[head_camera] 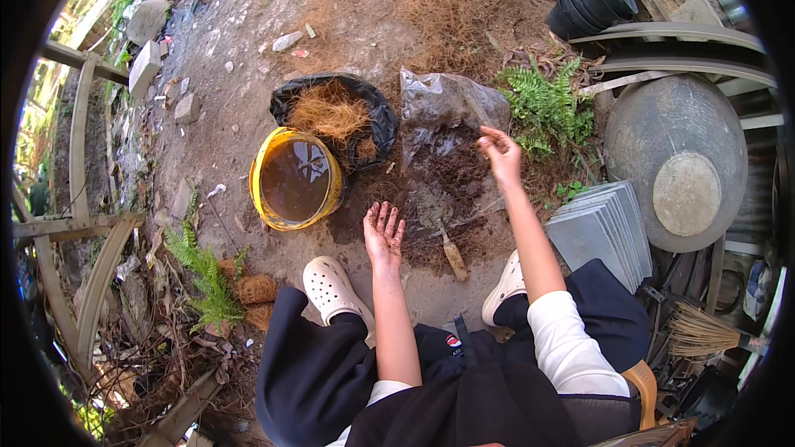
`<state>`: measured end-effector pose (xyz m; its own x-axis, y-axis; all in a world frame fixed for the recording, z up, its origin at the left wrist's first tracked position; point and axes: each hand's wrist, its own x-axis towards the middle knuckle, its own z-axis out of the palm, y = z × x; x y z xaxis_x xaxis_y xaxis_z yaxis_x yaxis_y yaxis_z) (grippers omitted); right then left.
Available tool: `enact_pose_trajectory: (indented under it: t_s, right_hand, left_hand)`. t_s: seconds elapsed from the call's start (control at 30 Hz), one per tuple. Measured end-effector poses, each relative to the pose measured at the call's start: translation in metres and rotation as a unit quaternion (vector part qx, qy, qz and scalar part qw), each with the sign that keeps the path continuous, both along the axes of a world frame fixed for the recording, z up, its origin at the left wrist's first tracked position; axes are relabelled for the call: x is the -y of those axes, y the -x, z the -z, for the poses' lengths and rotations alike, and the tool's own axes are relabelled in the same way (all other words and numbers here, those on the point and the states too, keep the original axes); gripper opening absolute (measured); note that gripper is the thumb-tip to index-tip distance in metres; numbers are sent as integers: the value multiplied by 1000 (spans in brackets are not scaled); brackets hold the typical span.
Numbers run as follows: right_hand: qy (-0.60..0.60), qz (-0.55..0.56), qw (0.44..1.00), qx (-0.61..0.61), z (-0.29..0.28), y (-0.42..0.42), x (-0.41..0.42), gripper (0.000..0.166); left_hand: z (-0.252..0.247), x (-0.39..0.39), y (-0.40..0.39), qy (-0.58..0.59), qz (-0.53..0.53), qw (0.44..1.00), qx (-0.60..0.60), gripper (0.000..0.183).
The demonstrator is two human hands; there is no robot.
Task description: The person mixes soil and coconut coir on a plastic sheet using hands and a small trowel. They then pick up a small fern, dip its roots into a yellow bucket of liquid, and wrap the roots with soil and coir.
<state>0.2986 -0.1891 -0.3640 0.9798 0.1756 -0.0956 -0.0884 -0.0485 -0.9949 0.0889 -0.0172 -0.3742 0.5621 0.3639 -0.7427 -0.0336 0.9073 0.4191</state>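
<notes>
My left hand [383, 239], soiled and palm up with its fingers apart, holds nothing in front of the white clog. My right hand [502, 155] pinches the edge of a clear plastic bag [428, 96]. Dark, moist soil [456, 164] lies on the spread plastic. A trowel with a worn wooden handle [454, 257] rests at the near side, its blade coated in soil. To the left stands a yellow bucket [254, 183] of brownish water. Behind it, a black plastic bag [386, 118] holds orange-brown coconut fibre [329, 113].
Stacked grey tiles [596, 226] and a large upturned grey basin [633, 130] stand at right, with black plant pots [590, 6] beyond. Ferns [543, 102] grow beside the clear bag. Loose fibre [447, 6] covers the far ground. A wooden frame [77, 136] borders the left.
</notes>
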Motion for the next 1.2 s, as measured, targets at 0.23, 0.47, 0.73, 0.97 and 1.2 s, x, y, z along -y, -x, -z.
enact_pose_trajectory:
  t_s: [0.23,0.47,0.73,0.97,1.2]
  right_hand:
    - [294,-138,944,-58,64,32,-63,57]
    - [369,-281,885,-28,66,47,-88,12]
    - [286,-250,909,171,-53,-90,-124,10]
    - [593,-138,784,121,-173,-224,-167,106]
    - [654,-122,700,258,-190,-210,-177,43]
  left_hand:
    - [-3,1,-1,8,2,1000,-3,47]
    - [-2,-9,5,4,-18,1000,-1,50]
    - [7,-10,6,4,-14,1000,10,53]
    - [-6,-5,-11,26,-13,1000,0,43]
    - [-3,0,-14,19,6,1000,21,46]
